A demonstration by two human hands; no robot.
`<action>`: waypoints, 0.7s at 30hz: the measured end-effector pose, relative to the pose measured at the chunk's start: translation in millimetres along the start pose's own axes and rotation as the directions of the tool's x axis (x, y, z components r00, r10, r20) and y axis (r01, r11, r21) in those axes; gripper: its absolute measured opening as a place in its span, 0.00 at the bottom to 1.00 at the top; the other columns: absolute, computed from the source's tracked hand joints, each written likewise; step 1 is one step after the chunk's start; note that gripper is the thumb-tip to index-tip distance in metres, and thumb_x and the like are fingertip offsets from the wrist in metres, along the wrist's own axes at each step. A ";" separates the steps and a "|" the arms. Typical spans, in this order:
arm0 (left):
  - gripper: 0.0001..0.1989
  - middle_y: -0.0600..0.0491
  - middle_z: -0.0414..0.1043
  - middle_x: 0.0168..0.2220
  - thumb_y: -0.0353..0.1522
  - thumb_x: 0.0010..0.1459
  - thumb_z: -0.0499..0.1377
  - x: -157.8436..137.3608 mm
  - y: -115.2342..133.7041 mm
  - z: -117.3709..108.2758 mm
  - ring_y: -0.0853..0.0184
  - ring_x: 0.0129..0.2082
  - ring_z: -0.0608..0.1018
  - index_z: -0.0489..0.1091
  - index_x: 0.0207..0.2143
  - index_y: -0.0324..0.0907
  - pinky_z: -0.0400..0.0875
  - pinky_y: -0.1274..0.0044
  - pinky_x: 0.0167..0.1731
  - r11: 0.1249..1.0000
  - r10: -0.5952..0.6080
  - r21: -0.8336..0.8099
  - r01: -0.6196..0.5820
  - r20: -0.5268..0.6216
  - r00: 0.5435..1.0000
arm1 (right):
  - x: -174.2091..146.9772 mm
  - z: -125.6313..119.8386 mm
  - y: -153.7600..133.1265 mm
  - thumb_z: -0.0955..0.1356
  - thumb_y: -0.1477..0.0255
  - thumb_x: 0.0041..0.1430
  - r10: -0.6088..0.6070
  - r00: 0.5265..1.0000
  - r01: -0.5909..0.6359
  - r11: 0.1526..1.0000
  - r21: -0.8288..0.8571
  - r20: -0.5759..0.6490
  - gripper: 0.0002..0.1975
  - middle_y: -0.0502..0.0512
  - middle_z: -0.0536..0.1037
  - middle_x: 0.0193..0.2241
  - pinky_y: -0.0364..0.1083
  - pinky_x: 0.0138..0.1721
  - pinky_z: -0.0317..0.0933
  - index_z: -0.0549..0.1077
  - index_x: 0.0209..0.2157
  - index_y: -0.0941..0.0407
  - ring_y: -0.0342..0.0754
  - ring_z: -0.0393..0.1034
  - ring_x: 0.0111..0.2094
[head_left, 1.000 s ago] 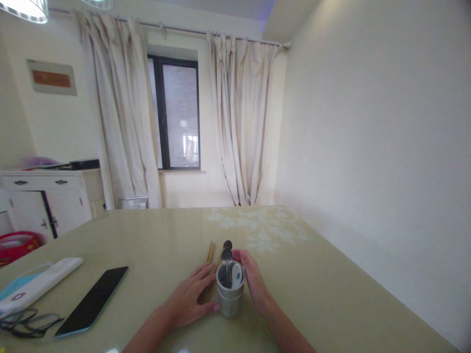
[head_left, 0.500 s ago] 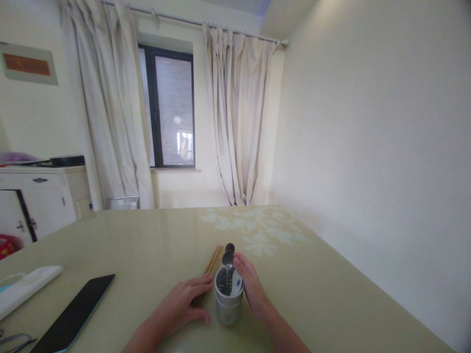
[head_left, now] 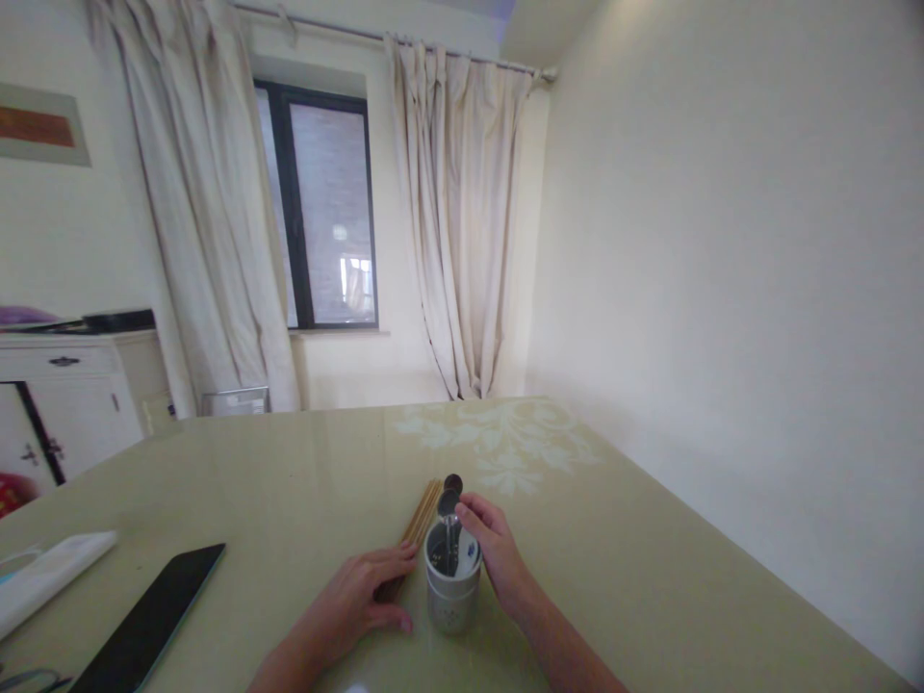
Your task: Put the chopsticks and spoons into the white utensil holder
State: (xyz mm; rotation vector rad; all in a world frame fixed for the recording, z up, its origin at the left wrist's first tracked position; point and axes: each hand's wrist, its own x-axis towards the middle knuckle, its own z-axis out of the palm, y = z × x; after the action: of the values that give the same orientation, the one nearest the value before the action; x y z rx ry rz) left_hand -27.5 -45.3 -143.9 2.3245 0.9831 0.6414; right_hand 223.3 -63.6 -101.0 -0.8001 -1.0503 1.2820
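Observation:
A light grey utensil holder point(head_left: 453, 606) stands upright on the table in front of me. Several utensils are in it, including a metal spoon point(head_left: 449, 502) with its bowl up and a white piece with a blue mark point(head_left: 468, 549). My right hand point(head_left: 498, 549) pinches the edge of the metal spoon's bowl between thumb and fingers. Behind that bowl shows a dark brown round end point(head_left: 453, 482). Left of the holder, a bundle of wooden chopsticks point(head_left: 424, 510) lies on the table. My left hand point(head_left: 368, 587) lies over their near part, fingers stretched, thumb apart.
On the left of the table point(head_left: 289, 500) lie a black flat tablet-like device point(head_left: 155, 616), a white power-strip-like object point(head_left: 54, 577) and a cable point(head_left: 33, 679). A wall point(head_left: 722, 337) borders the table's right side. A white cabinet point(head_left: 79, 395) stands beyond its left edge.
My right hand has closed its fingertips on the rim of the metal spoon's bowl. The left hand stays over the chopsticks. The view has shifted slightly to the right.

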 end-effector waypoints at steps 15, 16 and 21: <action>0.32 0.48 0.79 0.59 0.58 0.53 0.67 -5.5 0.5 4.4 0.51 0.59 0.79 0.79 0.56 0.55 0.73 0.62 0.62 1.000 -0.002 0.012 0.005 -0.214 0.977 | -0.8 1.3 -2.7 0.81 0.55 0.47 0.045 0.998 -0.043 0.998 0.046 -0.043 0.20 0.51 0.80 0.28 0.45 0.35 0.64 0.81 0.31 0.56 0.49 0.73 0.30; 0.28 0.48 0.80 0.57 0.57 0.58 0.64 -4.8 5.6 3.1 0.53 0.57 0.80 0.80 0.54 0.54 0.74 0.64 0.61 1.000 -0.025 0.001 0.027 -0.296 0.955 | -1.3 1.7 -3.4 0.81 0.56 0.47 0.045 0.998 -0.042 0.998 0.050 -0.044 0.19 0.51 0.80 0.28 0.45 0.35 0.64 0.81 0.30 0.56 0.49 0.72 0.30; 0.26 0.46 0.83 0.45 0.54 0.69 0.51 17.4 53.2 -6.5 0.57 0.47 0.82 0.81 0.42 0.46 0.78 0.70 0.48 0.974 -0.215 -0.182 0.137 -0.535 0.817 | -4.4 3.4 -8.8 0.81 0.56 0.47 0.025 0.998 -0.024 1.000 0.018 -0.064 0.19 0.52 0.81 0.27 0.46 0.34 0.63 0.82 0.28 0.56 0.49 0.72 0.29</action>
State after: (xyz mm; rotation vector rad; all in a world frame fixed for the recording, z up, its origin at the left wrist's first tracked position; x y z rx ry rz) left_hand 6.0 -62.0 -101.7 1.9229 1.3385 1.3046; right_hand 223.5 -69.5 -92.4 -0.8384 -0.9795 1.2766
